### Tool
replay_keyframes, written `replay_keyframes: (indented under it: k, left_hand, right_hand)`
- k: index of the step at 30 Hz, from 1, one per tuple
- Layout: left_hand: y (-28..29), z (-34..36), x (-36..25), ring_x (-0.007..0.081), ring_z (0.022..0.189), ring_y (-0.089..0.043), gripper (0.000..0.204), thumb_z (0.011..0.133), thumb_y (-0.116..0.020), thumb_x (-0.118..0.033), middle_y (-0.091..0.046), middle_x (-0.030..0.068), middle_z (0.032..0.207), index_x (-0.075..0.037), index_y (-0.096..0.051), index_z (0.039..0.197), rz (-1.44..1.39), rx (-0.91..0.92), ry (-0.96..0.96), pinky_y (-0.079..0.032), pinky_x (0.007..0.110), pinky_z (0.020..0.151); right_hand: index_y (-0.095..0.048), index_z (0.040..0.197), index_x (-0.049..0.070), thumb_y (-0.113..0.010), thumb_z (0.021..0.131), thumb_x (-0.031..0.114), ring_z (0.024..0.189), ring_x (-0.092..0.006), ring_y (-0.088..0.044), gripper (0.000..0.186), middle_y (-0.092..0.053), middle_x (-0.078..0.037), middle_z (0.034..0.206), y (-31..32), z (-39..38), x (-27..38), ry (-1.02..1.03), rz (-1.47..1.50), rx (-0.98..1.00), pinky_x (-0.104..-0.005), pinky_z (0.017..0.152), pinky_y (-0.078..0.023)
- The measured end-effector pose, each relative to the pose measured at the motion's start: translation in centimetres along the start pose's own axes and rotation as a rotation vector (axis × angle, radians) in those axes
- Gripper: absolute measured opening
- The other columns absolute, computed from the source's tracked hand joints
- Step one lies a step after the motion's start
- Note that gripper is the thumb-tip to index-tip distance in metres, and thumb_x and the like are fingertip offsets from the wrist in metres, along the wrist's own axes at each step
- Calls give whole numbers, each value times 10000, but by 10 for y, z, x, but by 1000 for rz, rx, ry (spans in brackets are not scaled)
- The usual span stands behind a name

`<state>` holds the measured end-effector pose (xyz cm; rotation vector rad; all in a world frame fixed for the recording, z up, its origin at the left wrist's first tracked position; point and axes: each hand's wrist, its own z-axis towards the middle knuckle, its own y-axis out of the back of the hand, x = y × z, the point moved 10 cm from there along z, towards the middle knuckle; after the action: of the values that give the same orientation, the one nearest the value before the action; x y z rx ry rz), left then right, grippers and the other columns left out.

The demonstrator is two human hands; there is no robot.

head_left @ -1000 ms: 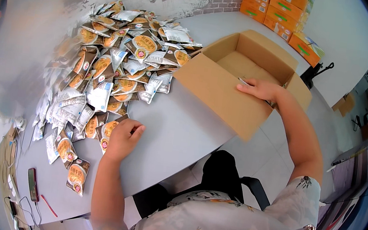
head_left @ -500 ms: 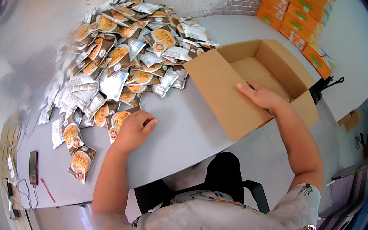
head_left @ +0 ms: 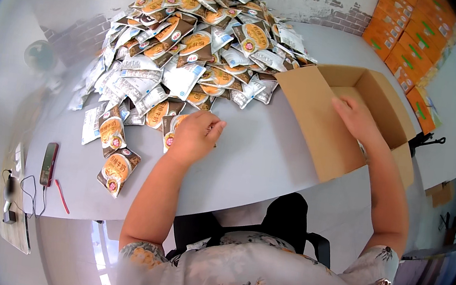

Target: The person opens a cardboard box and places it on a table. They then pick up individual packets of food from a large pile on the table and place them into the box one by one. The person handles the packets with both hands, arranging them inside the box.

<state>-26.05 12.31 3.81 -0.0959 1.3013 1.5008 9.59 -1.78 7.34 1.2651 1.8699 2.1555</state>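
My left hand (head_left: pixel 197 134) rests on the table at the near edge of a large heap of sealed packets (head_left: pixel 197 42). Its fingers are curled and partly cover one brown-and-orange packet (head_left: pixel 170 128); whether they grip it is hidden. To the right stands a brown cardboard box (head_left: pixel 381 76), its top flaps unfolded. My right hand (head_left: pixel 354 123) lies over the inner edge of the box's left flap (head_left: pixel 313 124), with fingers stretched along it. Two more packets lie loose near the left hand, one (head_left: pixel 112 131) above the other (head_left: pixel 119 170).
Orange cartons with green handles (head_left: pixel 416 46) are stacked at the far right. A black tool (head_left: pixel 426 141) lies behind the box. At left are a phone on a cable (head_left: pixel 49 164) and a red strip (head_left: pixel 62 197). The table's front edge borders my lap.
The view has swung, shifting the heap, box and hands to the right in the picture. Both hands keep nearly the same places against the packets and the box.
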Motion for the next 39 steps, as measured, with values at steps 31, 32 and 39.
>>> replay_keyframes:
  k: [31,32,39]
  left_hand:
    - [-14,10,5,300,764,-632,198,855,-685,-199,-653,132,818,-9,-656,904,-22,38,-111,-501,386,687]
    - [-10,10,9,295,819,-636,233,861,-686,-209,-653,141,874,-8,-646,972,-22,16,-78,-506,378,730]
    - [26,2,8,273,1258,-476,639,881,-679,-225,-443,165,1362,3,-367,1389,-192,-343,-189,-413,410,1032]
  right_hand:
    - [-634,950,-19,-561,888,226,843,-229,-656,263,-676,-127,920,-4,176,104,234,973,-455,-368,773,-535]
    - [-621,981,-22,-553,905,219,864,-221,-650,262,-667,-115,943,-9,166,121,240,1092,-405,-358,787,-534]
    - [-584,1072,-26,-568,931,219,919,-194,-638,283,-650,-94,1000,-50,66,230,362,1230,-62,-353,834,-535]
